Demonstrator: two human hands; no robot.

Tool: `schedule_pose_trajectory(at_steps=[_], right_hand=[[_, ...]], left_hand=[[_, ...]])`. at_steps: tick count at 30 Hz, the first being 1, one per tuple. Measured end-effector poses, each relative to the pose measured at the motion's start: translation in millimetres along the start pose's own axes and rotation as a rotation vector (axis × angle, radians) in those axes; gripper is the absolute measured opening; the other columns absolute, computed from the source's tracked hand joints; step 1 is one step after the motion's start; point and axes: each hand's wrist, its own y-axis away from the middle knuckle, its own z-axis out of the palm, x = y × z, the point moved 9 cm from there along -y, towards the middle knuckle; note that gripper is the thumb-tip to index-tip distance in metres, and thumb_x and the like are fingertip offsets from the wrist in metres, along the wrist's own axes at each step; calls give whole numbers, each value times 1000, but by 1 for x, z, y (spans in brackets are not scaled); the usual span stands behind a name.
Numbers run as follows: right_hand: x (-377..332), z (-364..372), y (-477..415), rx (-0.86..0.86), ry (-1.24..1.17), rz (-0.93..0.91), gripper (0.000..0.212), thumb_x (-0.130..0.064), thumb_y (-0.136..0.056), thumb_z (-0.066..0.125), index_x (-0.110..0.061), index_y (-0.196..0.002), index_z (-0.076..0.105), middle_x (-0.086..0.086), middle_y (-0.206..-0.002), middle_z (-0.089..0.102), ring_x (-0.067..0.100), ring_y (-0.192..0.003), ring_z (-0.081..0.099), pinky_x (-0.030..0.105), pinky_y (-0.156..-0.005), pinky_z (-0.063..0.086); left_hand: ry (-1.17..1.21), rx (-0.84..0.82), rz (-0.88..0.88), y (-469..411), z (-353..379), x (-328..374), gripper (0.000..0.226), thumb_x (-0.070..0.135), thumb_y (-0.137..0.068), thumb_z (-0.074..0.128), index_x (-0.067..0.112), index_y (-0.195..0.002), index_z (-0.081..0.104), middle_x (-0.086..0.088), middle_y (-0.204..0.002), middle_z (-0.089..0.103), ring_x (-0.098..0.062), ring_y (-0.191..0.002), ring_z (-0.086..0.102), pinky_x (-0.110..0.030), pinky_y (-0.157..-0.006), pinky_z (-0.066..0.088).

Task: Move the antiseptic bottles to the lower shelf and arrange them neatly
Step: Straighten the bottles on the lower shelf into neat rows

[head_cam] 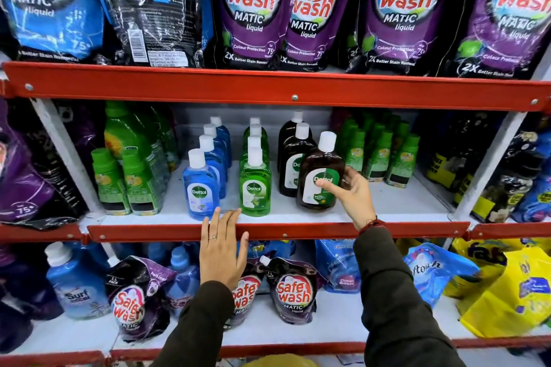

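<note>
Right hand (350,195) grasps the tilted brown bottle (320,176) at two o'clock, aligning its row; left hand (222,250) rests released, flat.

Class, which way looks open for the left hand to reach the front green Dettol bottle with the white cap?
Probably yes, straight ahead: the left hand lies flat at the red shelf edge just below the front green Dettol bottle, with nothing between them.
</note>
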Motion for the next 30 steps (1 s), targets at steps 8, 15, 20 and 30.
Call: schedule_pose_trajectory(at_steps=[8, 15, 20, 30], right_hand=[[8, 34, -4, -76, 50, 4, 43, -3, -75, 87, -11, -110, 64, -10, -103, 71, -7, -92, 68, 7, -79, 53], [12, 34, -5, -94, 47, -10, 43, -3, -77, 85, -14, -112, 63, -7, -105, 72, -8, -90, 70, 11, -78, 56], [13, 35, 0, -107, 50, 2, 50, -10, -81, 84, -9, -126, 60, 7, -118, 71, 18, -113, 70, 20, -87, 59], [20, 43, 30, -17, -220, 159, 69, -61, -98, 44, -28, -157, 33, 2, -161, 44, 17, -145, 46, 42, -121, 40]], left_hand=[[-2, -3, 9, 1, 1, -2, 58, 44, -103, 34, 13, -151, 45, -10, -151, 53, -31, -151, 34, -37, -130, -1], [75, 44, -18, 1, -2, 2, 58, 43, -104, 33, 15, -153, 42, -9, -157, 48, -26, -154, 26, -42, -130, 1], [269, 72, 48, -5, -10, 39, 55, 38, -103, 37, 19, -154, 36, -5, -161, 40, -16, -155, 24, -38, -130, -1], [887, -144, -176, -49, 6, 133, 82, 57, -101, 34, 23, -163, -8, 3, -173, -7, -1, -155, -6, -27, -126, 3]])
